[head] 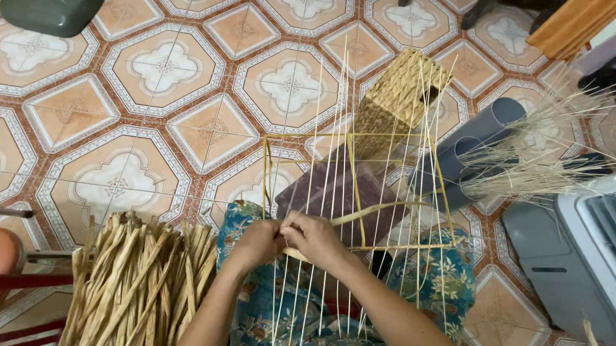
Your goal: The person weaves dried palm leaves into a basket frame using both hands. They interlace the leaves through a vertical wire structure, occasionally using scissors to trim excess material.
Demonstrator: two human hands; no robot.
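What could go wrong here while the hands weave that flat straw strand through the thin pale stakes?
The thin pale upright stakes stand loose and unevenly spread, so they could shift or snap as the left hand and right hand pull the flat straw strand. The square yellow wire frame, balanced on the lap, might tip.

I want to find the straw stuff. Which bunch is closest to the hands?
The thick pile of flat tan strands, lying just beside the left hand. The other bunch, thin wispy stalks, sticks out of grey tubes farther off.
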